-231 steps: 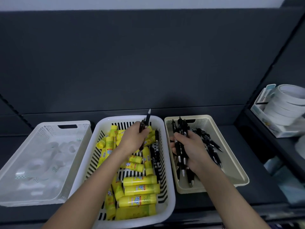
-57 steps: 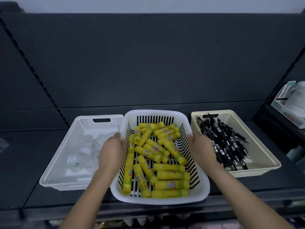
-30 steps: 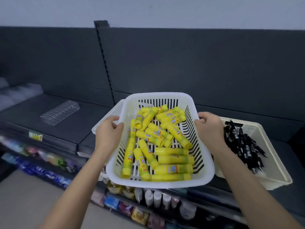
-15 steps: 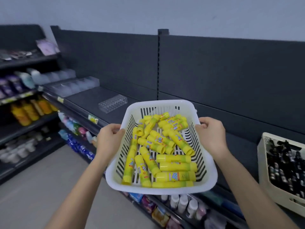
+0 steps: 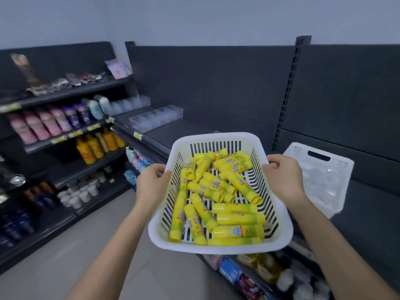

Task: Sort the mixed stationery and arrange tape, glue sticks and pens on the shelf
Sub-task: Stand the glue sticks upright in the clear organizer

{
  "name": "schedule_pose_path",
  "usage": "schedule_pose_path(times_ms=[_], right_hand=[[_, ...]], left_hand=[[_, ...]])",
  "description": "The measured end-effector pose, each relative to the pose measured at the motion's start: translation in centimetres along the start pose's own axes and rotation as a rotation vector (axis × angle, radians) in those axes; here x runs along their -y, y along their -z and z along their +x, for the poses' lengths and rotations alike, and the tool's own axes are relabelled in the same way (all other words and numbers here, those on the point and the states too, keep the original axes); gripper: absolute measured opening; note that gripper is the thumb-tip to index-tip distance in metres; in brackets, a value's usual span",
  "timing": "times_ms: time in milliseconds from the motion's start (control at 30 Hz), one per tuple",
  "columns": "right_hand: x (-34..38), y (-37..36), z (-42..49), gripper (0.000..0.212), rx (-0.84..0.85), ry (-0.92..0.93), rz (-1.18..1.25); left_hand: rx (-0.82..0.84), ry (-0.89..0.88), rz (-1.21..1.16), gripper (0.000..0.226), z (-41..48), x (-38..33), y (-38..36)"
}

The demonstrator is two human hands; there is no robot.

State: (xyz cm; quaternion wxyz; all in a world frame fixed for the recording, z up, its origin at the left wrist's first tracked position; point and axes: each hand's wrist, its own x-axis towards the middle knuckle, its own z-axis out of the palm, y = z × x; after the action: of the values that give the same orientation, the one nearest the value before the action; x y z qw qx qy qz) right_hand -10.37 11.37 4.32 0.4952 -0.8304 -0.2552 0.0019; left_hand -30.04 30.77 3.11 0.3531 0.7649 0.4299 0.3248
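I carry a white slotted basket point(image 5: 218, 138) in the air in front of me, off the shelf. Several yellow glue sticks point(image 5: 218, 191) lie loose inside it. My left hand point(image 5: 152, 181) grips the basket's left rim, and my right hand point(image 5: 282, 177) grips its right rim. To the right, a white basket of clear tape rolls point(image 5: 320, 178) sits on the dark shelf point(image 5: 368, 213). The basket of pens is out of view.
A clear plastic divider tray point(image 5: 154, 118) lies on the dark shelf ahead to the left. Shelves on the left carry pink, purple and orange bottles point(image 5: 65, 122). Packaged goods point(image 5: 259, 271) fill the lower shelf below the basket. Grey floor lies at bottom left.
I have lifted the basket of glue sticks off the shelf and turned left with it. The tape basket now shows at the right, and the pen basket has left the view.
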Motion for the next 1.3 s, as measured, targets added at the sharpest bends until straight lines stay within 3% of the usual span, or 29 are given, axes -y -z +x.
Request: schedule_pose_path(times_ms=[300, 667, 1033, 1300], right_hand=[[4.8, -10.9, 3.3, 0.024, 0.090, 0.006, -0.002], [7.2, -22.1, 14.6, 0.016, 0.139, 0.026, 0.009], [6.7, -30.4, 24.3, 0.019, 0.067, -0.020, -0.002], [5.8, -34.6, 28.6, 0.021, -0.118, -0.101, -0.094]], left_hand=[[-0.057, 0.081, 0.030, 0.017, 7.3, 6.5, 5.0], [-0.132, 0.070, 0.113, 0.015, 21.2, 9.7, 4.7], [-0.025, -0.068, 0.217, 0.012, 36.9, 11.0, 0.9], [0.158, -0.187, 0.254, 0.022, 47.6, 12.3, -3.5]])
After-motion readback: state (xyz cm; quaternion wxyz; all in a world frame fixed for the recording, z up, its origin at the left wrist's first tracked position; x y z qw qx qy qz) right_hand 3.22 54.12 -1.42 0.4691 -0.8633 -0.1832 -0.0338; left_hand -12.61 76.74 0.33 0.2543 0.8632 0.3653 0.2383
